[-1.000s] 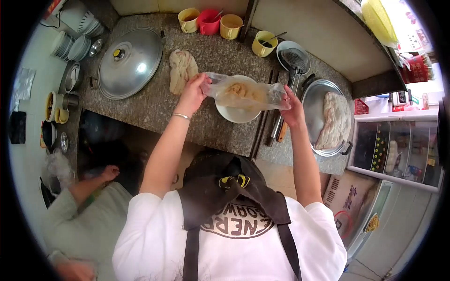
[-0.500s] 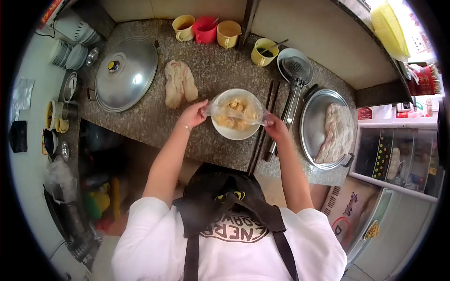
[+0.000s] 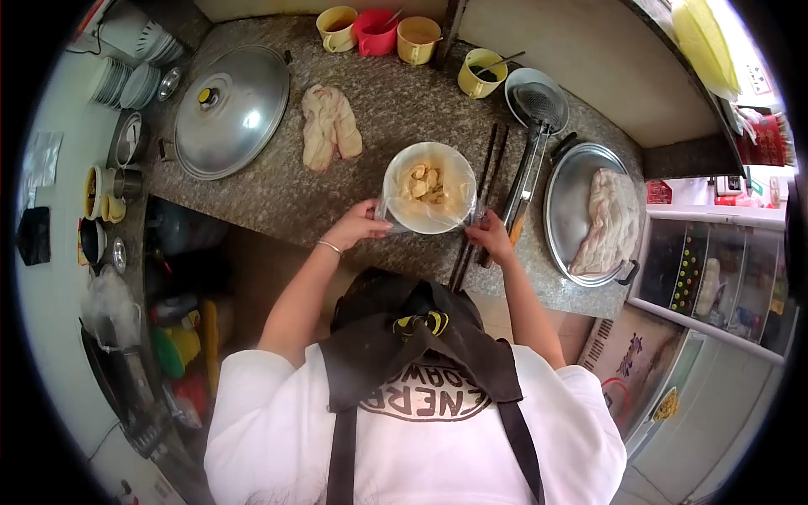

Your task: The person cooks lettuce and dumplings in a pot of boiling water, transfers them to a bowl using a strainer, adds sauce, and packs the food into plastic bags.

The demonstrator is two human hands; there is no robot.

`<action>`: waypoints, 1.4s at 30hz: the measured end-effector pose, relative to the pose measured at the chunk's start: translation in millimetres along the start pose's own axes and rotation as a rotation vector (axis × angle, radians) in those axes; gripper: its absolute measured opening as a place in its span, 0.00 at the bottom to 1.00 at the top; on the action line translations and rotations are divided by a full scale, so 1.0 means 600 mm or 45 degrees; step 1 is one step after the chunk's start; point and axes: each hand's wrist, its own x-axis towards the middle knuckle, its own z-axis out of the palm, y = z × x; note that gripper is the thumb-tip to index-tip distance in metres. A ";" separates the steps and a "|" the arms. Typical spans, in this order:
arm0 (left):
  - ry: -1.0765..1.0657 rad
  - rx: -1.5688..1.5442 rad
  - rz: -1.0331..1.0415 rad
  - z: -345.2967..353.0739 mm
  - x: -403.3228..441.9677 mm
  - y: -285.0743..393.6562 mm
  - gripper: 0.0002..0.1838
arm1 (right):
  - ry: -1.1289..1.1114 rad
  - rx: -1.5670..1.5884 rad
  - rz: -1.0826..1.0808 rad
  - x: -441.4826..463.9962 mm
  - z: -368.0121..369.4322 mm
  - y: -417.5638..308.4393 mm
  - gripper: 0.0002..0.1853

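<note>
A white bowl (image 3: 427, 151) of pale brown food pieces (image 3: 423, 183) stands on the counter in front of me. Clear plastic, apparently a bag (image 3: 411, 220), stretches across the bowl's near side; whether it also passes underneath is hard to see. At the bowl's near left, my left hand (image 3: 358, 225) pinches one edge of the plastic. My right hand (image 3: 491, 235) has its fingers closed on the opposite edge at the near right, close to long dark chopsticks (image 3: 486, 172).
Behind the bowl lies a pale folded slab (image 3: 331, 126), perhaps dough, beside a large metal lid (image 3: 240, 109). A strainer (image 3: 539, 103) and a metal tray (image 3: 562, 198) bearing another slab (image 3: 604, 220) are at right. Cups (image 3: 375, 35) line the back.
Both hands have drawn the plastic toward me, from across the bowl's middle to its near rim. The food shows more plainly. The view has shifted slightly.
</note>
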 end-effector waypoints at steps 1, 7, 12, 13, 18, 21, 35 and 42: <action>-0.007 0.128 0.046 0.000 0.004 -0.007 0.23 | 0.014 -0.122 -0.036 0.007 -0.007 0.014 0.33; 0.507 1.132 0.329 0.034 0.026 -0.028 0.21 | 0.374 -1.057 -0.181 0.043 -0.006 0.034 0.33; 0.465 0.872 0.498 0.004 0.028 -0.037 0.24 | 0.298 -0.582 -0.633 0.032 -0.022 -0.008 0.31; 0.328 0.704 0.496 -0.003 0.024 -0.040 0.25 | 0.390 -0.575 -0.714 0.028 -0.017 -0.018 0.24; 0.390 0.624 0.526 -0.016 0.016 -0.047 0.27 | 0.352 -0.920 -0.567 0.053 -0.021 -0.031 0.10; 0.507 0.633 0.598 -0.023 0.013 -0.055 0.27 | 0.743 -1.268 -0.511 0.062 -0.027 -0.047 0.09; 0.700 0.331 0.628 -0.112 -0.071 -0.102 0.16 | 0.457 -1.262 -0.591 0.093 -0.026 -0.058 0.13; 0.782 0.273 0.637 -0.158 -0.095 -0.164 0.13 | 0.198 -1.284 -0.422 0.142 -0.062 -0.060 0.14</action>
